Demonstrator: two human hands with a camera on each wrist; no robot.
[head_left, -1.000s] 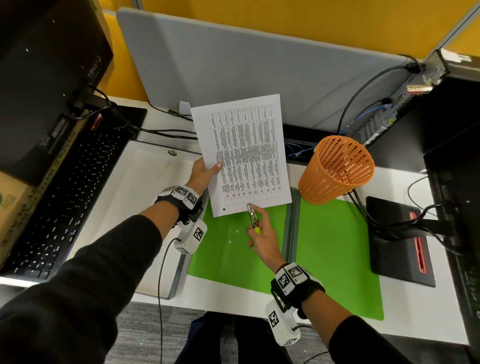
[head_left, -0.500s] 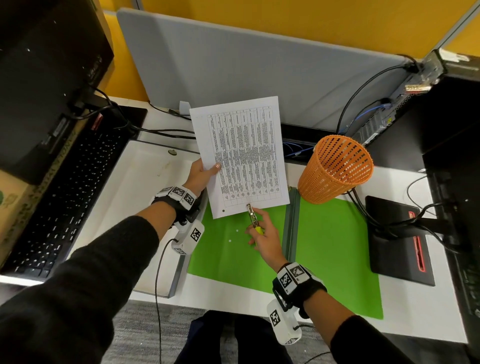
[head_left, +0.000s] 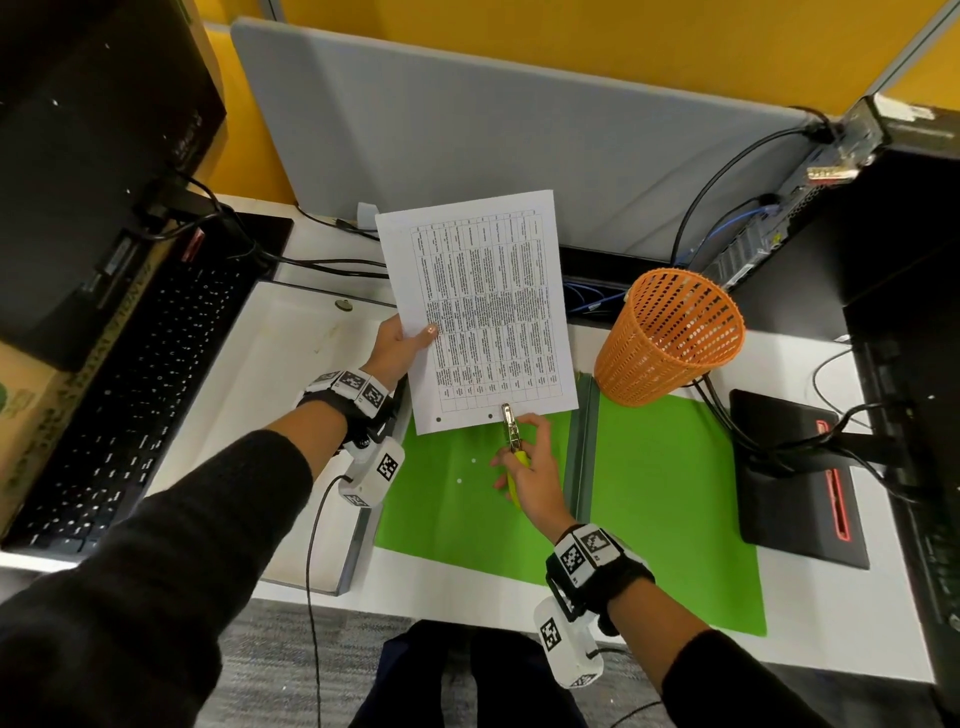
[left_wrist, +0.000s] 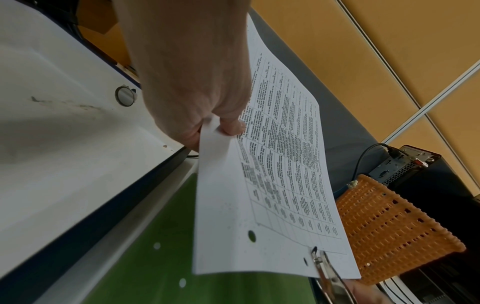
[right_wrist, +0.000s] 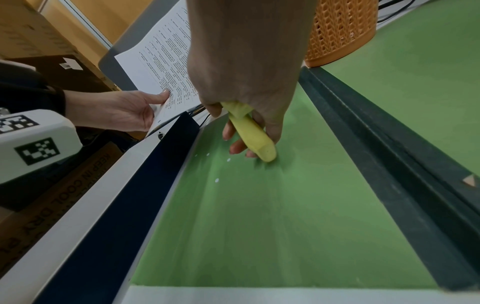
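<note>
My left hand (head_left: 402, 343) pinches the left edge of a printed white sheet (head_left: 483, 306) and holds it up above the desk; the left wrist view shows the thumb on top of the sheet (left_wrist: 272, 185). My right hand (head_left: 530, 467) grips a hand-held hole punch (head_left: 511, 431) with yellow handles (right_wrist: 250, 131). Its metal head (left_wrist: 322, 265) sits over the sheet's bottom edge, right of two punched holes (left_wrist: 251, 236). Small white paper dots (head_left: 460, 480) lie on the green mat (head_left: 457, 519) below.
An orange mesh basket (head_left: 670, 338) stands right of the sheet. A black keyboard (head_left: 124, 395) and monitor lie left, a computer tower (head_left: 810, 171) and monitor stand (head_left: 795, 473) right. A grey divider panel (head_left: 519, 150) closes the back. Cables run behind the basket.
The sheet and both hands have barely shifted; the punch head stays on the sheet's bottom edge, and a second hole now shows beside it.
</note>
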